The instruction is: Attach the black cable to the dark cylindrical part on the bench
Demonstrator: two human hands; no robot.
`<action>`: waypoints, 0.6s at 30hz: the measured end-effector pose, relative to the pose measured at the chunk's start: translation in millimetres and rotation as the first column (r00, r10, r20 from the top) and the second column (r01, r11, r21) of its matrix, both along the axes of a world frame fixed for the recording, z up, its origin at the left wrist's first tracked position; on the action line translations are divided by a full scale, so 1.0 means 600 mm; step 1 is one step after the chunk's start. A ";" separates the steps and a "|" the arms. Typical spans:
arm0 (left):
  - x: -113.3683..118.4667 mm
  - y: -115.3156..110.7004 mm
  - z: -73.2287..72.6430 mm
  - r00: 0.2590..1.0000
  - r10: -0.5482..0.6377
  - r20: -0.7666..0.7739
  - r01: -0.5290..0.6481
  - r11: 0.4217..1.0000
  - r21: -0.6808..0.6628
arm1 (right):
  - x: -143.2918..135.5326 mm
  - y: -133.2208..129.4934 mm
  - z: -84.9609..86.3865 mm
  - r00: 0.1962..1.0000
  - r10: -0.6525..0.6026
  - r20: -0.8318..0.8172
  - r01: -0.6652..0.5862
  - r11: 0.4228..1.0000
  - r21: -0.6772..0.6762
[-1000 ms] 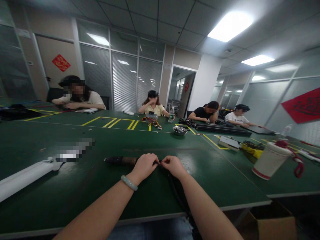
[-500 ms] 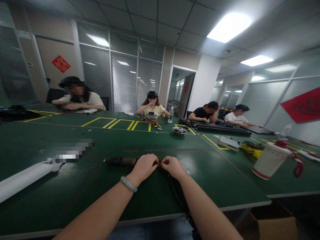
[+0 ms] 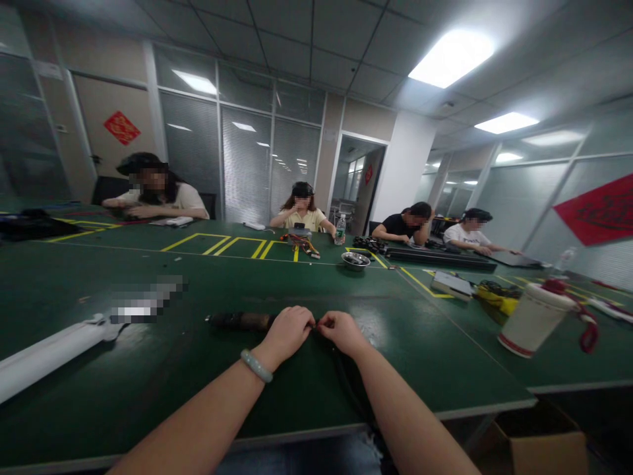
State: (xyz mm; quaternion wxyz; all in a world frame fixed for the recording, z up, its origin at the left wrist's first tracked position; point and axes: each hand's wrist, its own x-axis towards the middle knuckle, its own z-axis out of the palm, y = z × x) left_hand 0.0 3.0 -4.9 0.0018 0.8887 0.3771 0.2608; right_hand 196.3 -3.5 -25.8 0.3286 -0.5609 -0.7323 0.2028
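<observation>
A dark cylindrical tool (image 3: 242, 321) with a brownish middle section lies on the green table, its right end running under my left hand (image 3: 293, 330). The fingers of that hand are closed over this end. Just to the right, my right hand (image 3: 342, 332) is closed in a pinch at a tiny dark piece between the two hands, too small to make out. From below my right hand a black cable (image 3: 349, 382) curves down to the table's front edge.
At left a white arm-like object (image 3: 54, 353) reaches in, its end pixelated. A metal bowl (image 3: 355, 261) stands ahead, with a bottle (image 3: 340, 231) and wires (image 3: 307, 245) beyond. A cup (image 3: 534, 320) stands right. Several people sit across the table (image 3: 198, 389).
My hands have hardly moved. Across the table, a person's hand near the bottle has shifted slightly, and the bottle stands a little further right.
</observation>
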 end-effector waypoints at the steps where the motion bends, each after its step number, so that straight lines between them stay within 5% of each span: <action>1: 0.000 0.000 0.000 1.000 -0.002 0.000 0.002 1.000 -0.005 | 0.000 0.001 -0.002 1.000 0.000 0.000 0.000 1.000 0.004; 18: -0.006 -0.007 0.007 1.000 0.019 -0.003 -0.019 0.999 -0.045 | 0.001 -0.002 0.002 1.000 -0.004 0.013 0.003 1.000 0.028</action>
